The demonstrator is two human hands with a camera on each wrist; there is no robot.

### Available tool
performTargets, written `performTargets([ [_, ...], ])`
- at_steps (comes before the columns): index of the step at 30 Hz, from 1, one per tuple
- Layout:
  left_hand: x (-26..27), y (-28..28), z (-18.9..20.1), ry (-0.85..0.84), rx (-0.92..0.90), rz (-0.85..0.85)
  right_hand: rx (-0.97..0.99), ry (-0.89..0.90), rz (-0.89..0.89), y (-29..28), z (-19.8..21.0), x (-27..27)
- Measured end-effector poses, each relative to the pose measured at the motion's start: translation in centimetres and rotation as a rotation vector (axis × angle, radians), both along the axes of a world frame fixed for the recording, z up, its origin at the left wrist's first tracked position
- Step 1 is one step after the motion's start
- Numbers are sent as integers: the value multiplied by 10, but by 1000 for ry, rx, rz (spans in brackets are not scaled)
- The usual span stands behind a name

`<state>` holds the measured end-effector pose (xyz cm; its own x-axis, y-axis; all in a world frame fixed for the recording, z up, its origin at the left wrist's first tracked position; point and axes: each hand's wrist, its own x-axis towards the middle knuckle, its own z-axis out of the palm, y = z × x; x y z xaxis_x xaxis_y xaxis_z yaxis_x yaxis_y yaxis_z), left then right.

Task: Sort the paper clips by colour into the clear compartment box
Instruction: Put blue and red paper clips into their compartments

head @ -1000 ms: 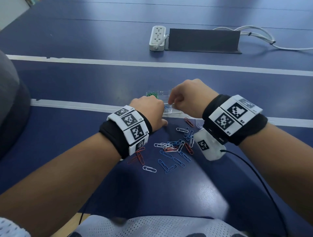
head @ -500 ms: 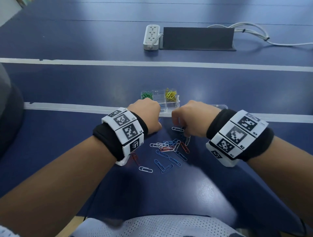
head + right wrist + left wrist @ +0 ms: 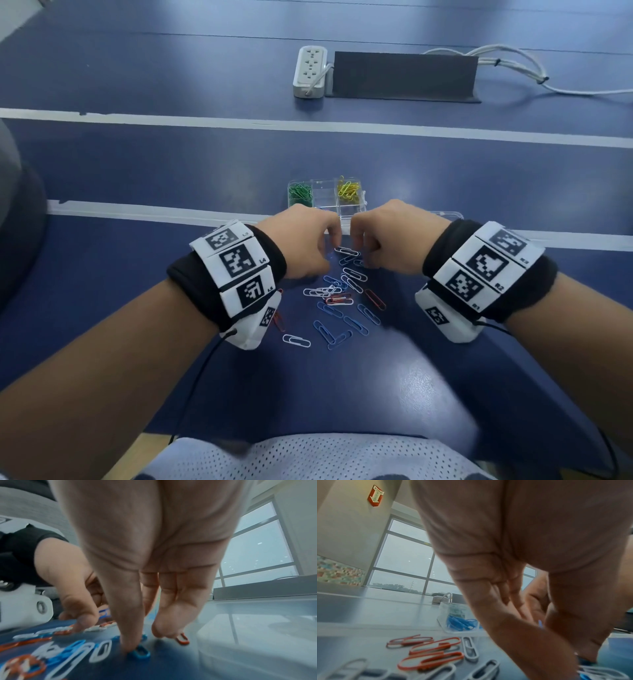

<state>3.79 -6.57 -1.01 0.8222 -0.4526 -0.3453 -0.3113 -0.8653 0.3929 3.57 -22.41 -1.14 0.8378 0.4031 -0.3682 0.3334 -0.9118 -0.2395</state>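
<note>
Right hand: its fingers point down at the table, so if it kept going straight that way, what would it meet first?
The right hand would likely meet the blue paper clip at its thumb tip, and the red clip by another fingertip; contact may already exist, depth unclear.

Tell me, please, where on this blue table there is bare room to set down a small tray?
Bare tabletop lies left of the left hand, and between the compartment box and the power strip. It is crowded between the wrists, where loose paper clips lie scattered and the right hand works.
</note>
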Motion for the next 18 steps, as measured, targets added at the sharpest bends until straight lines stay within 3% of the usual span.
performTargets([
  [18, -2, -5, -1, -26, 153, -229, -66, -26, 176, 6, 2, -11],
])
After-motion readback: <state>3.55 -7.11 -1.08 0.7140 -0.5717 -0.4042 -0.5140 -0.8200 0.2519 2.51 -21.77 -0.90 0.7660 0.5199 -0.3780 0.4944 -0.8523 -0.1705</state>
